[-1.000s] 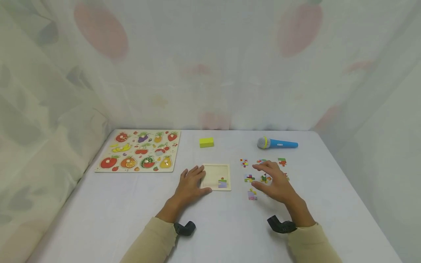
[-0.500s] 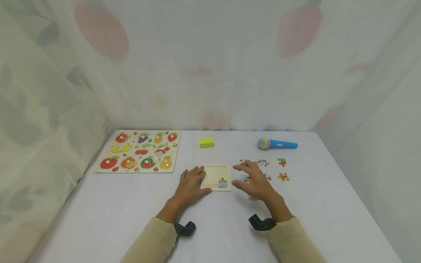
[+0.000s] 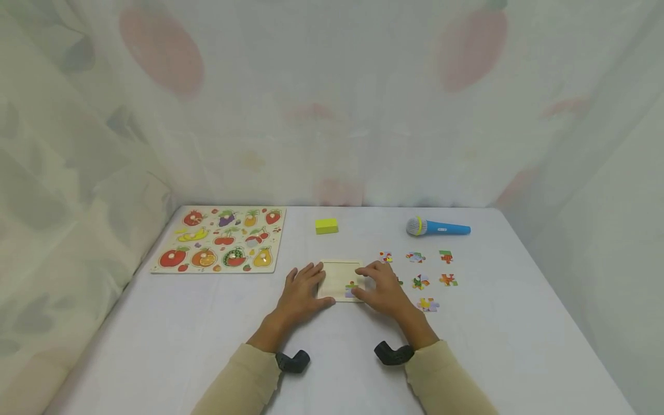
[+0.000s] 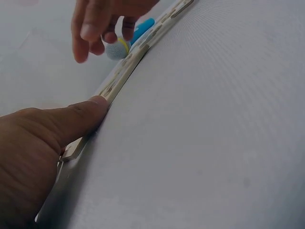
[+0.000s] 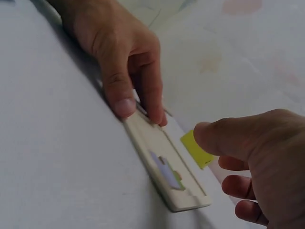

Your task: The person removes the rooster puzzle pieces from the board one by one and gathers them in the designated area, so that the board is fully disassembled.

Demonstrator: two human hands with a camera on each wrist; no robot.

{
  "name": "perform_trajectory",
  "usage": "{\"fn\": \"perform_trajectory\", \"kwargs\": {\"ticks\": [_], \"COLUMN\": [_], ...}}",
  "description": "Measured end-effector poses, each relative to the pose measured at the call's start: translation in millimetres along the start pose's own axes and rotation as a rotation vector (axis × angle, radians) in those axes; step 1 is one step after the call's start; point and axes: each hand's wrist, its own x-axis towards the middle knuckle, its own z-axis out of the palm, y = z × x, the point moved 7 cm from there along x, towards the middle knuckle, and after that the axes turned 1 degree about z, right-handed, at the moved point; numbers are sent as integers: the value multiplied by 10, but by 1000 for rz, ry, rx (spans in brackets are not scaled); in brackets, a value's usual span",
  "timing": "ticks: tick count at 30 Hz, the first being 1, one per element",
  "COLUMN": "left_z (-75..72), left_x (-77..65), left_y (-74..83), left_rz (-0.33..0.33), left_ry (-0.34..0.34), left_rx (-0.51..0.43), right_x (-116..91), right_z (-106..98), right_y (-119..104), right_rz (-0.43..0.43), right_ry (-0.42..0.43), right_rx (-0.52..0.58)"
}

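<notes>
My left hand (image 3: 302,297) grips the left end of a small square wooden puzzle tray (image 3: 334,275), thumb on its near edge and fingers on its left side. One jigsaw piece (image 5: 164,169), lilac and green, lies inside the tray near the right front corner. My right hand (image 3: 383,291) hovers over the tray's right side, thumb and fingers apart with nothing between them. Loose jigsaw pieces lie in rows to the right, among them a colourful piece (image 3: 420,282), an orange piece (image 3: 448,280) and a yellow-lilac piece (image 3: 427,304). The right hand partly covers another piece.
A fruit peg puzzle board (image 3: 218,239) lies at the back left. Behind the tray sits a yellow block (image 3: 326,226). A blue toy microphone (image 3: 441,227) lies at the back right. Patterned curtains (image 3: 332,115) hang around the white table (image 3: 311,380).
My right hand has moved left from over the loose pieces to the tray's right side. The left hand and the tray stay put.
</notes>
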Motion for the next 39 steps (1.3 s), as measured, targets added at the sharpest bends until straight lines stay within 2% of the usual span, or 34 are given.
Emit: {"fn": "perform_trajectory", "kwargs": {"ticks": [13,25,28,34,39], "left_z": [4,9,7,7,8], "left_x": [0,5,8,4,2], "left_y": [-15,-10,-12,-17,-25], "left_rz": [0,-6,-1,7,8], "left_ry": [7,9,9,11,12], "left_rx": [10,12,10,1,6], "right_x": [-8,1,-6,-38,-37], "right_z": [162,186,188,180,209], "right_y": [132,139,126,77,79], "right_rz": [76,131,112,20,15], "right_ry": [-20,-20,-20,-9,-36], "right_rx": [-154,-187,-203,-224,-244]}}
